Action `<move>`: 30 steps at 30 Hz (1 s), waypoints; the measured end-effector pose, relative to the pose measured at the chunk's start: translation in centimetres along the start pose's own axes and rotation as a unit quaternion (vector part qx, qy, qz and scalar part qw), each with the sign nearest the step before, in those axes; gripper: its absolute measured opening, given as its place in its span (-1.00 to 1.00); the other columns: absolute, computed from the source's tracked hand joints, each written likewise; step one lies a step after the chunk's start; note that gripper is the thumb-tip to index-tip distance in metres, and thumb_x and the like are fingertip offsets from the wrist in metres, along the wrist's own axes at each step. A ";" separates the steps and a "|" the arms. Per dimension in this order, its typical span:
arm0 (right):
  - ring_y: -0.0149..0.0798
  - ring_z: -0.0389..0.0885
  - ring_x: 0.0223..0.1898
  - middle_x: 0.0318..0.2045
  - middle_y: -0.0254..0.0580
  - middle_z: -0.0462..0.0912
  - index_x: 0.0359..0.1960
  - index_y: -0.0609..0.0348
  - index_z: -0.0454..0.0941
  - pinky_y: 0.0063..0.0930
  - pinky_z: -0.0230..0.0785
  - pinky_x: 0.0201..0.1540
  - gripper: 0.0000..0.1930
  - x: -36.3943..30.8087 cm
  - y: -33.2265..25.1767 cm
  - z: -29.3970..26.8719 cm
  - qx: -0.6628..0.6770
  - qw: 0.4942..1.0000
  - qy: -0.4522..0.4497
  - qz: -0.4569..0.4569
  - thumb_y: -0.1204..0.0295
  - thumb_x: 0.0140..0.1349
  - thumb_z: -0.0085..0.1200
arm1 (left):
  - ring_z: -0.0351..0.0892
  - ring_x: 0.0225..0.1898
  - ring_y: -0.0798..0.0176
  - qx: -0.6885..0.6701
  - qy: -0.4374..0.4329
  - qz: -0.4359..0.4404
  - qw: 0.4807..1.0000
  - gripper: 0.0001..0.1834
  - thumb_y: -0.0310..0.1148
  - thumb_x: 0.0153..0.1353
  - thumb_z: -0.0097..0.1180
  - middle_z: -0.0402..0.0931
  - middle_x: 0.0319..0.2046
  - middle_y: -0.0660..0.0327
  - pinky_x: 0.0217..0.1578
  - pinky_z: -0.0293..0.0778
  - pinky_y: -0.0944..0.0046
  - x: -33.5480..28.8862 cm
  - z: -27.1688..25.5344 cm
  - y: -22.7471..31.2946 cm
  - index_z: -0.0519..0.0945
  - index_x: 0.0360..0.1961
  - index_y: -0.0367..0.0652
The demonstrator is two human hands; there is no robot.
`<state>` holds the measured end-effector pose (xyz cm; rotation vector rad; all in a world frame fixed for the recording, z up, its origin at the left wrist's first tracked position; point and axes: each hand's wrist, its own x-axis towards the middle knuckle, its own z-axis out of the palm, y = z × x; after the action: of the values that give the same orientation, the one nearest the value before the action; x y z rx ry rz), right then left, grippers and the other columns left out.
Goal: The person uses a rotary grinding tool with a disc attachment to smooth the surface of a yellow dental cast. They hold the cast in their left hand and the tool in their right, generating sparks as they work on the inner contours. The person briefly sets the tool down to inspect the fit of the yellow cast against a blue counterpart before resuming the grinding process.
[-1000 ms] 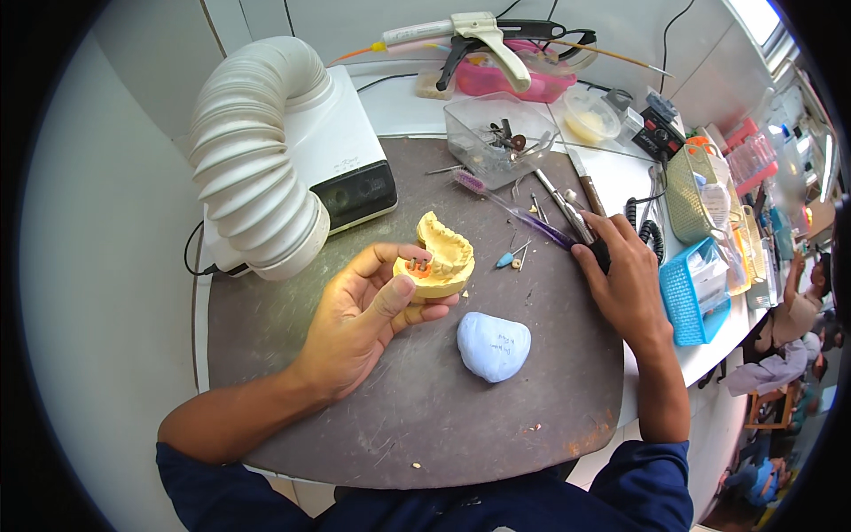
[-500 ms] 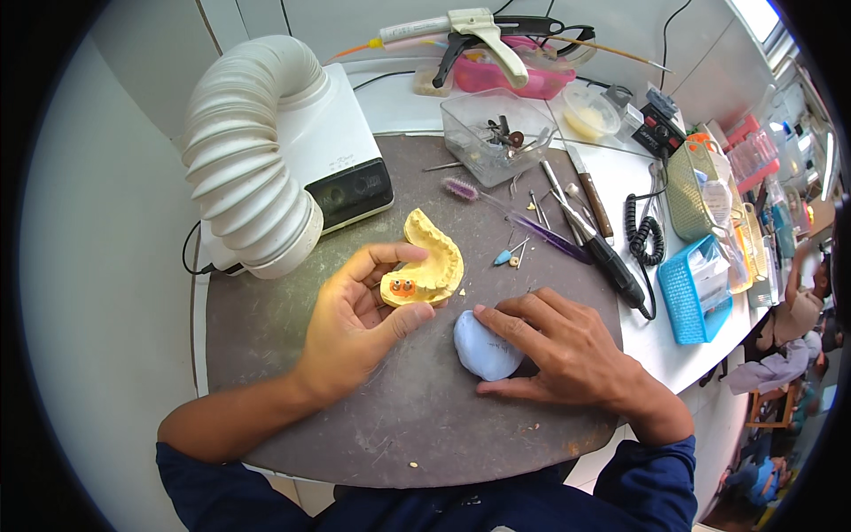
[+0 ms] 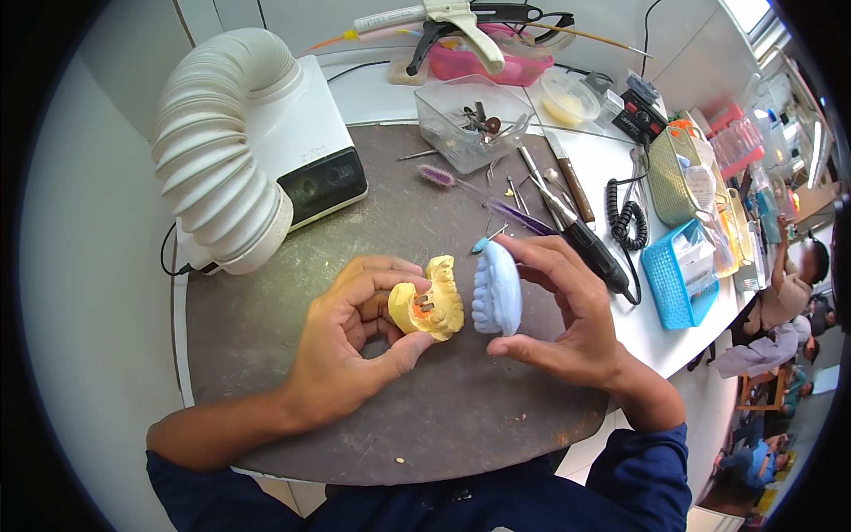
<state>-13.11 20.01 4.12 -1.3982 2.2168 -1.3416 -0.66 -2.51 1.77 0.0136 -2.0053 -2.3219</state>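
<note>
My left hand (image 3: 355,324) grips a yellow dental cast (image 3: 448,306) between fingers and thumb. Two dark metal posts rise from an orange-red patch on the cast. Facing it, a light blue dental cast (image 3: 501,288) with a row of tooth shapes is held on edge in my right hand (image 3: 572,306). A narrow gap separates the two casts, and the blue tooth row points toward the yellow one. Both are held above the dark grey work mat (image 3: 390,426). The far fingertips of my right hand are partly behind the blue cast.
A white machine with a ribbed hose (image 3: 217,151) stands at the left. Beyond the casts lie a clear tub of small parts (image 3: 474,133), a purple brush (image 3: 439,176), a black rotary handpiece (image 3: 598,253) and a wooden-handled knife (image 3: 576,191). A blue basket (image 3: 678,288) stands at the right.
My right hand has lifted the blue cast off the mat and turned it on edge beside the yellow cast. My left hand has tilted the yellow cast, bringing the posts into side view.
</note>
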 end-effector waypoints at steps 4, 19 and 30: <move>-0.09 0.55 0.11 0.10 0.01 0.50 0.31 0.23 0.36 -0.31 0.43 0.14 -0.17 0.1 -0.5 0.6 -0.018 0.999 -0.028 -0.019 0.29 -0.02 0.48 | 0.50 0.12 0.27 0.011 -0.059 -0.050 0.997 -0.51 -0.60 0.19 0.20 0.36 0.08 0.16 0.16 0.49 0.26 -0.1 -0.4 0.3 0.40 0.16 -0.35; -0.12 0.53 0.16 0.13 -0.01 0.48 0.31 0.25 0.33 -0.26 0.46 0.20 -0.18 0.0 0.4 2.6 0.128 0.992 -0.013 0.019 0.35 -0.01 0.48 | 0.44 0.19 0.24 -0.035 0.000 -0.026 0.999 -0.30 -0.51 0.21 0.26 0.39 0.15 0.02 0.23 0.39 0.22 -0.3 0.3 -0.2 0.21 0.32 -0.33; -0.18 0.55 0.12 0.20 -0.05 0.47 0.38 0.08 0.29 -0.23 0.51 0.15 -0.17 0.2 1.0 2.2 0.197 0.977 0.023 0.077 0.32 0.06 0.43 | 0.55 0.06 0.26 -0.036 0.042 -0.031 0.998 -0.32 -0.61 0.16 0.28 0.51 0.04 0.03 0.17 0.45 0.23 1.2 1.8 0.5 0.26 0.29 -0.32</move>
<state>-12.56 18.66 2.16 -1.0424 1.8982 -1.6536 -1.90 -0.89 2.55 0.1690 -1.9074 -2.3862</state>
